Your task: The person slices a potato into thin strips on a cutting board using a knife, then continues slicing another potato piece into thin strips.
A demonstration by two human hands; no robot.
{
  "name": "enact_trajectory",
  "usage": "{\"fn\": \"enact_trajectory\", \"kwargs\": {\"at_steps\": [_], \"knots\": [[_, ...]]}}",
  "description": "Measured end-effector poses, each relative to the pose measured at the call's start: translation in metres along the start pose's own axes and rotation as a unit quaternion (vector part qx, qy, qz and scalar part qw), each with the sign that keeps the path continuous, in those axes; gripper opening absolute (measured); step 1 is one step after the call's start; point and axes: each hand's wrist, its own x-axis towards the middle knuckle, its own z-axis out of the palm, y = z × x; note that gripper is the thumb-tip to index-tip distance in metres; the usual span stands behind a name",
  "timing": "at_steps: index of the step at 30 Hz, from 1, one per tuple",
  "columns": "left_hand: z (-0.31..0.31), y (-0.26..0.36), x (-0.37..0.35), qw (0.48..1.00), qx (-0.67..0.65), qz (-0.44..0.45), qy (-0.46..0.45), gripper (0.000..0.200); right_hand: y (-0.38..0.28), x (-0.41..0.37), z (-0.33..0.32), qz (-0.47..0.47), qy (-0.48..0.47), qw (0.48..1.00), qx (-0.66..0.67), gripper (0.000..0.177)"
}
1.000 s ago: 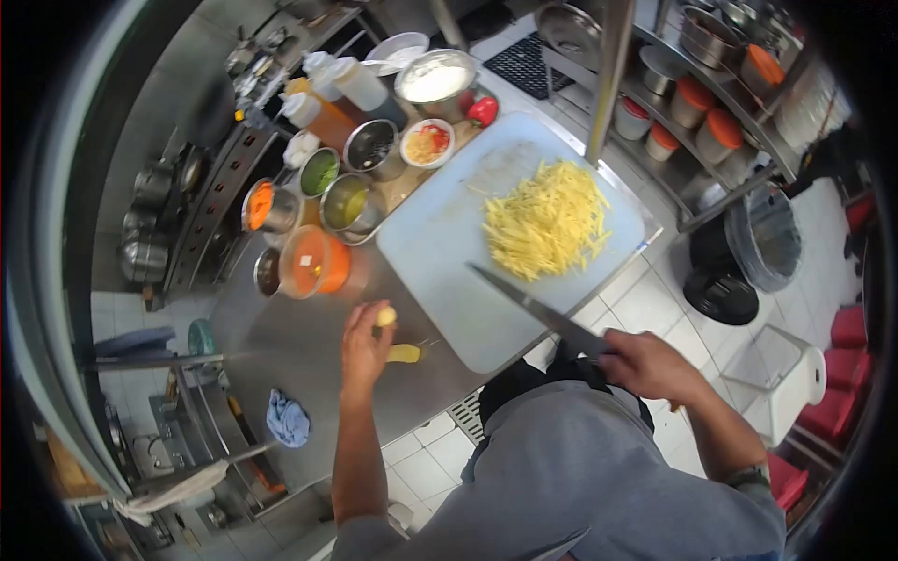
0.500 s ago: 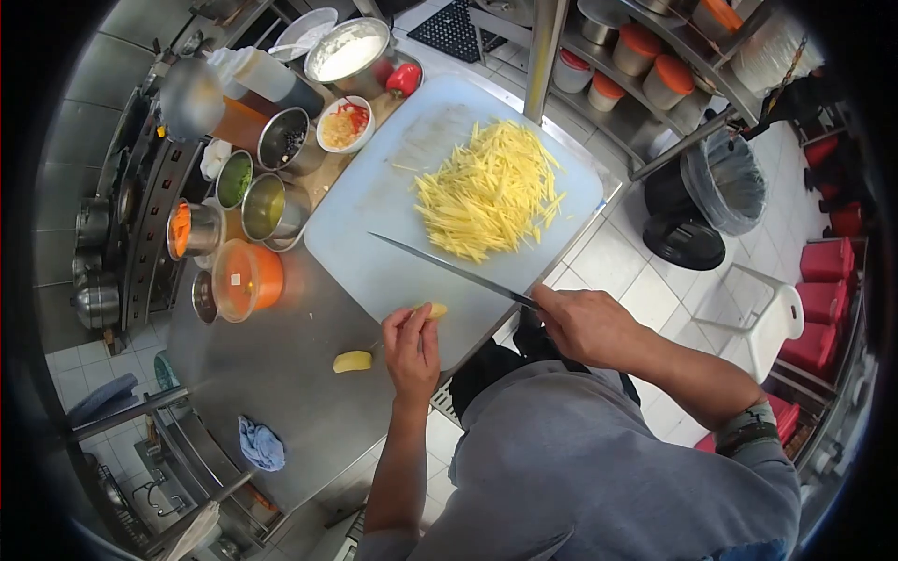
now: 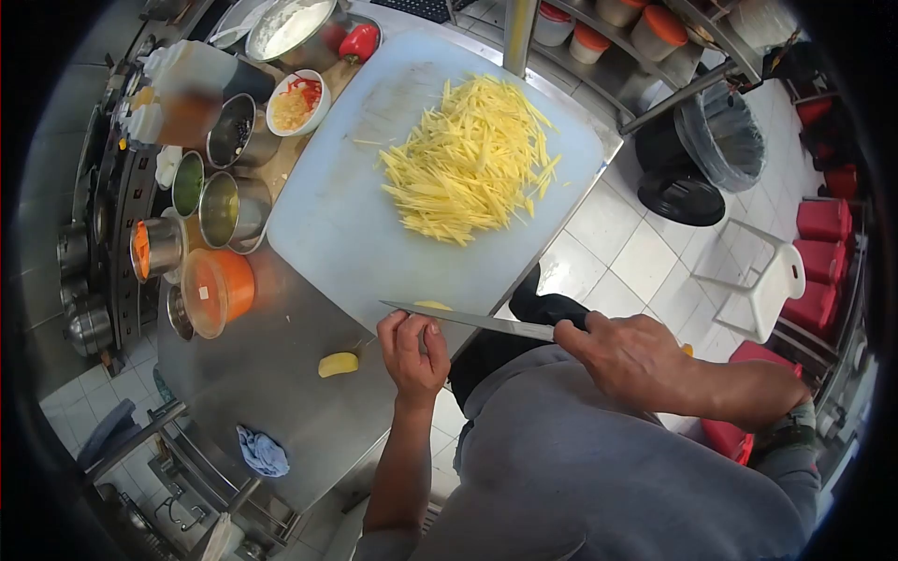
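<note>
A long knife (image 3: 468,320) is in my right hand (image 3: 622,358), its blade pointing left across the near corner of the white cutting board (image 3: 323,215). Beside the blade, my left hand (image 3: 412,353) has its fingers bent together against a small yellow piece (image 3: 433,305), partly hidden by the blade and fingers. A large pile of thin yellow strips (image 3: 472,159) lies on the board. Left of my left hand, another yellow piece (image 3: 338,365) rests on the steel table.
Metal bowls (image 3: 234,211), an orange-filled tub (image 3: 217,290) and a bowl of chopped red and yellow bits (image 3: 297,103) stand left of the board. A blue cloth (image 3: 263,451) lies on the steel table (image 3: 309,411). A lined bin (image 3: 720,140) stands on the floor at right.
The knife has come down toward me, from over the board to beside my left fingers and the small yellow piece. The camera view has shifted slightly.
</note>
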Motion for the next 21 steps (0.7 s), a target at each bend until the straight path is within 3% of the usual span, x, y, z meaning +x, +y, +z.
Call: {"fn": "enact_trajectory", "kwargs": {"at_steps": [4,7,10,16,21], "knots": [[0.000,-0.002,-0.003,1.000,0.014,0.016,0.001,0.015,0.005,0.008,0.012,-0.006,0.013,0.999,0.028,0.032],[-0.002,-0.006,-0.004,1.000,0.017,0.015,-0.004,0.016,0.007,0.037,0.035,-0.050,0.096,0.994,0.033,0.021],[-0.002,-0.007,-0.006,1.000,0.010,0.008,-0.013,0.016,0.002,0.066,0.034,-0.046,0.080,0.994,0.059,0.022],[-0.005,-0.006,-0.006,1.000,0.003,0.005,-0.007,0.016,-0.005,0.005,0.002,-0.019,0.011,0.998,0.054,0.030],[-0.001,-0.010,-0.009,1.000,0.000,0.016,-0.003,0.017,0.001,0.013,0.016,-0.003,0.008,0.999,0.047,0.030]]}}
